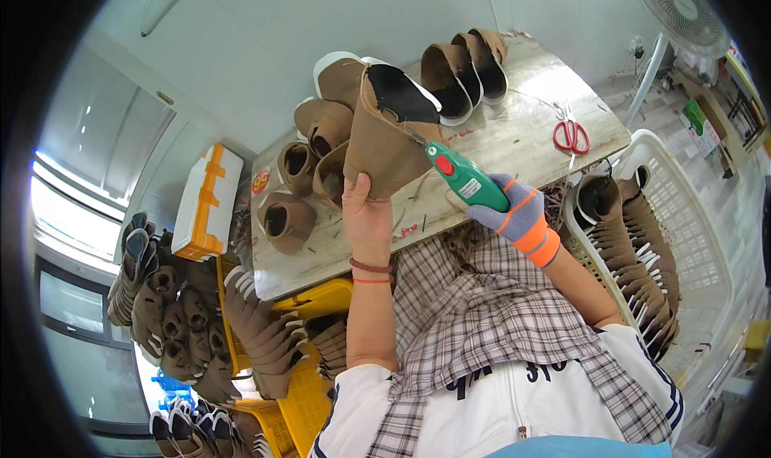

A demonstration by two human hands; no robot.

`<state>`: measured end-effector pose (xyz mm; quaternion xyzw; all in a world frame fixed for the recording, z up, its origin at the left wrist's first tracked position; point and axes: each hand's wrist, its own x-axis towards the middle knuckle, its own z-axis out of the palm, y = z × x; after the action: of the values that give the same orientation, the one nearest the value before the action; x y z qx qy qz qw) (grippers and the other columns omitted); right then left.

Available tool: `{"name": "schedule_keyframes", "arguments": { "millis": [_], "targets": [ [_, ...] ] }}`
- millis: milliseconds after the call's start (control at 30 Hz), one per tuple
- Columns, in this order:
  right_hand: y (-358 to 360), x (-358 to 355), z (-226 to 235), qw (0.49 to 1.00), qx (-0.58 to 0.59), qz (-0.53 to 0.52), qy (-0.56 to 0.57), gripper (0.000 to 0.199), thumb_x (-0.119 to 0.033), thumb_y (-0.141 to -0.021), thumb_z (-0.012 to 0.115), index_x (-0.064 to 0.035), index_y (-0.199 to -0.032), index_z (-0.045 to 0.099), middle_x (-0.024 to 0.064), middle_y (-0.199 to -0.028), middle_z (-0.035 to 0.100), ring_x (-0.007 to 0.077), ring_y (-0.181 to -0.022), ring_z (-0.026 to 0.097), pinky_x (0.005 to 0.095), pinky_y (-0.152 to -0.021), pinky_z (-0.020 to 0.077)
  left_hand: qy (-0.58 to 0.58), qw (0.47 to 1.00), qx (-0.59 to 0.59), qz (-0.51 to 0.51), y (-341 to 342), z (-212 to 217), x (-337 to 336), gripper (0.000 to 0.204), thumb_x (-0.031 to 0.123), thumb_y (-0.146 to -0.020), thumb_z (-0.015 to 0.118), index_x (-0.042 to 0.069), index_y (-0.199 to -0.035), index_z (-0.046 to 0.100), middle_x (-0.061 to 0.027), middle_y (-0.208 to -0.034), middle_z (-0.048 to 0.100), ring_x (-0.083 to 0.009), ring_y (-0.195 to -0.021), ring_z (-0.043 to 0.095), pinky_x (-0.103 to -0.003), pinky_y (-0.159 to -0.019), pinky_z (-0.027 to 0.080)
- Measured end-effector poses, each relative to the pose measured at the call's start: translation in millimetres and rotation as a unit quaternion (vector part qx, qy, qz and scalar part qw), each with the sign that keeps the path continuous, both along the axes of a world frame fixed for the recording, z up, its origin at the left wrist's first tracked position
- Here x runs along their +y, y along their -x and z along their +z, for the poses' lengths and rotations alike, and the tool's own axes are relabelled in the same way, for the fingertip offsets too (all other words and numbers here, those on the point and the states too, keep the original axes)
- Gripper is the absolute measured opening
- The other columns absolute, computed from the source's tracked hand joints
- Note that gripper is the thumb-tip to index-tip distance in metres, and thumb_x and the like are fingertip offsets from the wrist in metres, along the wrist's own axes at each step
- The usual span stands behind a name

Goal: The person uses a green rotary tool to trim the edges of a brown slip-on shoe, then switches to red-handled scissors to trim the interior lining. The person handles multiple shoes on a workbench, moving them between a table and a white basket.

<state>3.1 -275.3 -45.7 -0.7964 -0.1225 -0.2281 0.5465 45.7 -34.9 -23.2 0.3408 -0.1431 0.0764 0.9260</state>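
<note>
While held up over the wooden table (514, 149), brown boot upper (384, 141) sits in left hand (365, 217), bare, fingers clenched round its lower edge; black lining faces up. Right hand (514, 213), grey/orange glove, grips green handheld tool (464, 177) w/ red button, tip touching the upper's rim. On table: approx. 8 more brown uppers (313, 149), red scissors (570, 135) near right edge. White basket (691, 241) at right, stacked w/ uppers. Yellow crate (309, 394) at lower left, more uppers in and beside it. Fan (679, 12) top right.
</note>
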Motion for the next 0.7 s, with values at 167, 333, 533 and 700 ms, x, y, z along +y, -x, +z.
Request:
{"name": "schedule_keyframes", "arguments": {
  "millis": [167, 333, 533, 700],
  "targets": [
    [-1.6, 3.9, -4.2, 1.0, 0.025, -0.006, -0.006, 0.053, -0.043, -0.066, 0.082, -0.0037, -0.099, 0.066, 0.0116, -0.074, 0.068, 0.0214, -0.064, 0.067, 0.0308, -0.059, 0.0523, -0.036, 0.999, -0.017, 0.023, -0.8, -9.3, -1.1, 0.043, 0.004, -0.09, 0.057, 0.001, -0.132, 0.046, -0.0092, -0.133, 0.052, -0.0229, -0.123, 0.049, -0.039, -0.106, 0.037],
    [-2.6, 6.6, -1.4, 0.997, 0.069, 0.005, -0.039, 0.053, -0.042, -0.067, 0.082, -0.0034, -0.1, 0.065, 0.0114, -0.074, 0.068, 0.02, -0.065, 0.067, 0.0304, -0.059, 0.0523, -0.121, 0.99, -0.042, 0.062, -0.1, -18.2, -6.5, 0.041, 0.003, -0.09, 0.057, 0.001, -0.13, 0.05, -0.0095, -0.131, 0.054, -0.0221, -0.12, 0.051, -0.038, -0.105, 0.038],
    [-6.9, 7.2, -1.8, 0.993, 0.095, 0.002, -0.07, 0.054, -0.039, -0.069, 0.081, -0.0012, -0.103, 0.064, 0.0121, -0.075, 0.068, 0.0183, -0.065, 0.066, 0.0299, -0.06, 0.0521, -0.207, 0.969, -0.063, 0.117, 0.7, -36.8, -16.0, 0.039, 0.0, -0.087, 0.06, 0.0, -0.125, 0.055, -0.0084, -0.127, 0.057, -0.0186, -0.116, 0.053, -0.034, -0.102, 0.039],
    [-4.7, 4.6, 13.6, 0.977, 0.182, 0.014, -0.111, 0.056, -0.038, -0.07, 0.081, 0.0013, -0.105, 0.063, 0.0096, -0.079, 0.068, 0.0114, -0.07, 0.063, 0.0272, -0.063, 0.0512, -0.315, 0.924, -0.036, 0.214, 9.1, -48.3, -27.9, 0.023, -0.002, -0.084, 0.065, -0.002, -0.107, 0.065, -0.0023, -0.103, 0.066, -0.0089, -0.092, 0.056, -0.024, -0.085, 0.043]
  ]
}}
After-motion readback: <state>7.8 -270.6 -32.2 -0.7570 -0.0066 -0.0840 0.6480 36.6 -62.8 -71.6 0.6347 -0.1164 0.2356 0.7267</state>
